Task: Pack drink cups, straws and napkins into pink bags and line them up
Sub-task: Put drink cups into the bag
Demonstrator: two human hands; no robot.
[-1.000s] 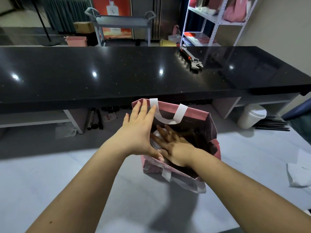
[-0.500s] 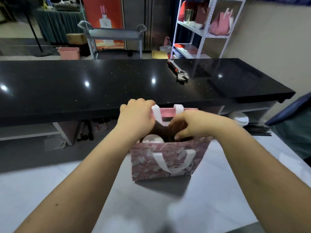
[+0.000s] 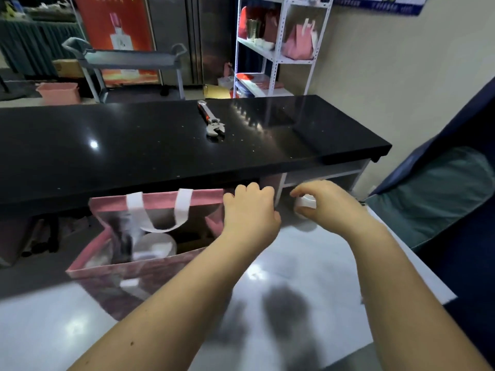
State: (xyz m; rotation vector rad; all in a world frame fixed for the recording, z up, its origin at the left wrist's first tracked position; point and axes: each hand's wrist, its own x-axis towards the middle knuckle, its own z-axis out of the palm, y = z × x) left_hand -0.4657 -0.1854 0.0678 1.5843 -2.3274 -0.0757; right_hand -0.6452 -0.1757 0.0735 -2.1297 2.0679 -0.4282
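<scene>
Pink for the bag (image 3: 150, 274), front mottled with a blurred pale print; white for its handles (image 3: 184, 207). Under the bag, glossy greyish-white worktop (image 3: 294, 263). Behind the bag, black worktop (image 3: 134, 145) with fine pale specks, and silver wrench (image 3: 213, 123) with orange grip. Right of the bag, navy-and-teal chair (image 3: 442, 188).

A shop's service area: black counter (image 3: 160, 145), stocked shelving (image 3: 278, 44), advertising poster (image 3: 117, 36).

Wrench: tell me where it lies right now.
In the head view the wrench lies on the black counter, right of centre, beyond the pink bag.
</scene>
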